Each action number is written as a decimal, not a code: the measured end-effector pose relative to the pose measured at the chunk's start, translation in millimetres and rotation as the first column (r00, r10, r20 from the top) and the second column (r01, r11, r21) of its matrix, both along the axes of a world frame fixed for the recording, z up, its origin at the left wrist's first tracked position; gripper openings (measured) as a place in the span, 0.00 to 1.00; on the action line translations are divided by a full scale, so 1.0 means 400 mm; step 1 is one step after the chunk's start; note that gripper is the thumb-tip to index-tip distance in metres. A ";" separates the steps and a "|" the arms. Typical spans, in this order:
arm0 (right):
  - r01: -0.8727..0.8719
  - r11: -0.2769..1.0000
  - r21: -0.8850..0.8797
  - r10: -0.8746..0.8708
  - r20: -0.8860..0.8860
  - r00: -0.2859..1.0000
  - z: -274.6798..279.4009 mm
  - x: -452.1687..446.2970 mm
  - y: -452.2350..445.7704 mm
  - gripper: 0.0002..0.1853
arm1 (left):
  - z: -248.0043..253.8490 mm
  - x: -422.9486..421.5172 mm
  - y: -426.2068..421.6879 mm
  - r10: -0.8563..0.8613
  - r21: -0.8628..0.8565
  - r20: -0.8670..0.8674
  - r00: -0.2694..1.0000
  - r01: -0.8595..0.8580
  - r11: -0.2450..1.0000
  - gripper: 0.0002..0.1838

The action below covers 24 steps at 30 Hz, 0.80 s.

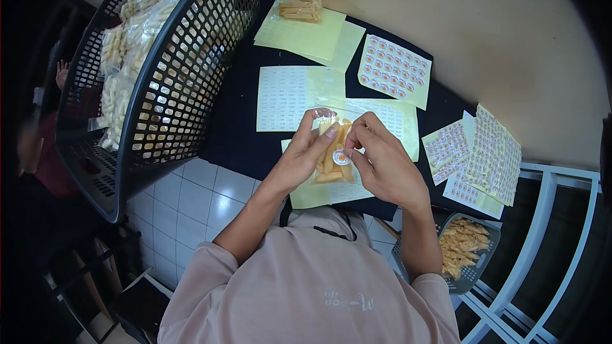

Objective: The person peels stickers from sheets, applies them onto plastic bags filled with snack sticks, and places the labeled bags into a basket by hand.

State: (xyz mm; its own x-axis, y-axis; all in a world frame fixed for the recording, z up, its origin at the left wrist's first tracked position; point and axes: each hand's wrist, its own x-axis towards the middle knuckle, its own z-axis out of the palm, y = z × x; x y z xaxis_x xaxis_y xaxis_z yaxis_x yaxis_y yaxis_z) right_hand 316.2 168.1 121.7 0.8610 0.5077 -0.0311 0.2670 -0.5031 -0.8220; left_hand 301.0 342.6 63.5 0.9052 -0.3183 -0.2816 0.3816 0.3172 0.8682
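Note:
A clear plastic bag of pale yellow snack sticks (328, 162) is held up over the table in front of my chest. My left hand (310, 148) grips the bag's left side, its thumb lying across the front. At the bag's right side, my right hand (380, 154) pinches the edge of a round white sticker (341, 157) with an orange middle. The sticker lies against the front of the bag; whether all of it is stuck down I cannot tell. Behind and below the bag are label sheets (284, 97) on the dark tablecloth.
A large dark basket (175, 89) full of snack bags (143, 32) stands at the left. Another snack bag (299, 10) rests on yellow paper at the back. Sticker sheets (395, 70) lie at the right. Below right is a smaller basket (468, 274) of packed snacks, beside a white metal frame (539, 242).

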 end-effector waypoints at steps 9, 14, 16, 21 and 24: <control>0.106 0.994 -0.001 -0.106 -0.023 0.994 -0.020 -0.002 0.026 0.08 | -0.019 -0.008 0.010 0.014 0.006 0.109 0.994 -0.015 1.000 0.24; 0.380 0.918 0.119 -0.379 -0.029 0.925 -0.070 -0.030 0.043 0.15 | -0.033 -0.015 0.004 0.170 -0.006 0.178 0.969 -0.172 0.985 0.23; 0.460 0.868 0.188 -0.460 -0.046 0.887 -0.112 -0.050 0.049 0.18 | -0.034 -0.020 -0.001 0.261 0.070 0.330 0.907 -0.299 0.952 0.25; 0.508 0.776 0.373 -0.353 -0.412 0.840 -0.147 -0.078 0.070 0.20 | -0.031 -0.031 -0.008 0.287 -0.024 0.260 0.922 -0.291 0.956 0.25; 0.529 0.733 0.427 -0.310 -0.481 0.820 -0.154 -0.083 0.071 0.19 | -0.033 -0.034 -0.002 0.296 -0.070 0.220 0.929 -0.288 0.955 0.24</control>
